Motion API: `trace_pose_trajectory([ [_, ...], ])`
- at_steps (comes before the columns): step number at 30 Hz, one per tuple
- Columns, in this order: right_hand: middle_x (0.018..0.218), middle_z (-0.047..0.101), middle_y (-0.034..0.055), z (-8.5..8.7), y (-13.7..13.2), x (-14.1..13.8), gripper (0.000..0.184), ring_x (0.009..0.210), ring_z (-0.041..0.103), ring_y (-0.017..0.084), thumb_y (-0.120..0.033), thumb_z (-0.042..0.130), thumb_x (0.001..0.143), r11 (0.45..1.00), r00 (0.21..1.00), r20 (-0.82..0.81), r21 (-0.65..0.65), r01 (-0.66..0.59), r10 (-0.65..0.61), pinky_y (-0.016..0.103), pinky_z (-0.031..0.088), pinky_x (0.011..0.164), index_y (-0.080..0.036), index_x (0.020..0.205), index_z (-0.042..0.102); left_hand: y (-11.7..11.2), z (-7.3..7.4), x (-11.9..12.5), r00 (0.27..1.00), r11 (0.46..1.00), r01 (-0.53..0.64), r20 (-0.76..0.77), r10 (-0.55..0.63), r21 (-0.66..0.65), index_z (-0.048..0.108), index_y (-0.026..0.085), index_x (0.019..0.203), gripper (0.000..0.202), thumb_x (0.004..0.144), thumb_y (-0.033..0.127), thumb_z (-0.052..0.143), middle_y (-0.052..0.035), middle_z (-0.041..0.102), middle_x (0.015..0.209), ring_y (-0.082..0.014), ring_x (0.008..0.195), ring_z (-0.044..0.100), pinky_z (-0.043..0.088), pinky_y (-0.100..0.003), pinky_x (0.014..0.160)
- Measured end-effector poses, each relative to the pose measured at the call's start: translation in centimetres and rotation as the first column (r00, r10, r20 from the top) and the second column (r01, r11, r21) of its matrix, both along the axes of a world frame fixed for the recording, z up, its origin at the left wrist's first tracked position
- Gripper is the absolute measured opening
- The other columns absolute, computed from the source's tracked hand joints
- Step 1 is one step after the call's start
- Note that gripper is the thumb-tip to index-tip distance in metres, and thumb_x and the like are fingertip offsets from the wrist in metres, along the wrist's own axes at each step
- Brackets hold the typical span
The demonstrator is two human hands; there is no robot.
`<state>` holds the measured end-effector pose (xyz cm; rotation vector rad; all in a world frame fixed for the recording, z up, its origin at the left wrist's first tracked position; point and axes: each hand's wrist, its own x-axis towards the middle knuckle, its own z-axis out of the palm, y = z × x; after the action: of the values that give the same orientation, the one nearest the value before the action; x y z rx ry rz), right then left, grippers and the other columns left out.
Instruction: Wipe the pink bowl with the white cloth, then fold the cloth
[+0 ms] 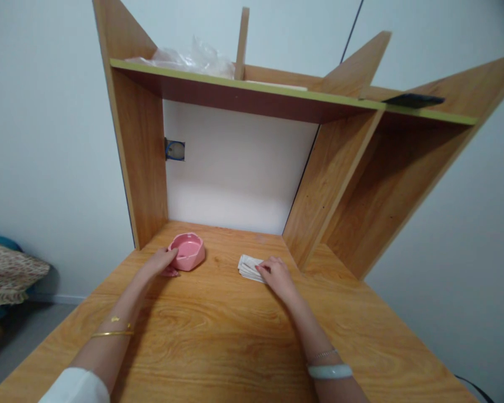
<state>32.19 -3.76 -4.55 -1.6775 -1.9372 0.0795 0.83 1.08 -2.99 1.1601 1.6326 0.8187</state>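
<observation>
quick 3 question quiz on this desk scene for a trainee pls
1. True or false: the left hand touches the pink dish.
2. What lies under the right hand? A) folded white cloth B) black phone C) steel spoon
3. Fill in: the crumpled clear plastic lies on the upper ____.
Key: 1 true; 2 A; 3 shelf.

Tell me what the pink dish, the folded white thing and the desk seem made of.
Pink dish: likely glazed ceramic, glossy with thick faceted walls. Folded white thing: probably cloth or paper, soft layered edges. Desk: wood or wood-look laminate, smooth with bold grain.
</observation>
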Motion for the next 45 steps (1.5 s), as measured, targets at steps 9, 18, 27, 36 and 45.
trace_pose_trajectory([
  [9, 0.070, 0.059, 0.0051, 3.5, 1.4, 2.4, 0.034, 0.068, 0.053, 0.019, -0.042, 0.030, 0.081, 0.960, 0.928, -0.363, 0.225, 0.168, -0.078, 0.027, 0.038, 0.062, -0.018, 0.074, 0.053, -3.0, 0.3, 5.0, 0.825, 0.921, 0.385, 0.428, -0.370, 0.053, 0.051, 0.012, 0.084, 0.034, 0.075, 0.046, 0.054, -0.0039, 0.062, 0.062, -0.0132, 0.057, 0.061, 0.051, -0.025, 0.062],
  [18, 0.064, 0.054, 0.0011, 13.2, 1.8, 3.3, 0.027, 0.062, 0.049, 0.016, -0.042, 0.036, 0.079, 0.853, 0.934, -0.353, 0.470, 0.227, -0.054, 0.026, 0.035, 0.059, -0.020, 0.071, 0.050, -3.9, -0.6, 7.7, 0.755, 0.888, 0.443, 0.480, -0.445, 0.126, 0.049, 0.016, 0.076, 0.030, 0.069, 0.044, 0.057, 0.0018, 0.057, 0.053, -0.0084, 0.047, 0.056, 0.045, -0.018, 0.049],
  [27, 0.067, 0.059, 0.0055, 14.1, 2.6, 0.6, 0.025, 0.065, 0.052, 0.019, -0.034, 0.038, 0.081, 0.884, 0.974, -0.125, 0.409, 0.224, -0.189, 0.027, 0.033, 0.058, -0.019, 0.074, 0.057, -3.3, -2.0, 7.7, 0.892, 0.924, 0.249, 0.302, -0.335, 0.290, 0.048, 0.017, 0.065, 0.035, 0.075, 0.050, 0.040, 0.0071, 0.039, 0.033, -0.0047, 0.027, 0.030, 0.019, -0.015, 0.031],
  [36, 0.055, 0.054, -0.0025, 9.5, 1.7, -6.0, 0.029, 0.054, 0.048, 0.013, -0.038, 0.042, 0.079, 0.974, 0.925, -0.315, 0.150, -0.172, 0.212, 0.022, 0.034, 0.052, -0.018, 0.067, 0.059, -3.7, -1.3, 7.8, 0.926, 0.922, 0.160, 0.271, -0.264, 0.353, 0.051, 0.016, 0.058, 0.035, 0.074, 0.045, 0.042, 0.0044, 0.042, 0.041, -0.0062, 0.034, 0.031, 0.019, -0.019, 0.035],
  [45, 0.105, 0.060, 0.0091, 2.6, -0.2, -6.9, 0.049, 0.094, 0.056, 0.021, -0.031, 0.060, 0.066, 1.000, 0.958, -0.284, 0.001, -0.030, 0.029, 0.031, 0.041, 0.081, -0.016, 0.112, 0.052, -3.2, -1.6, 7.8, 0.970, 0.853, 0.205, 0.017, -0.242, 0.480, 0.068, 0.013, 0.083, 0.032, 0.070, 0.033, 0.047, -0.0059, 0.069, 0.078, -0.0208, 0.074, 0.060, 0.043, -0.026, 0.063],
])
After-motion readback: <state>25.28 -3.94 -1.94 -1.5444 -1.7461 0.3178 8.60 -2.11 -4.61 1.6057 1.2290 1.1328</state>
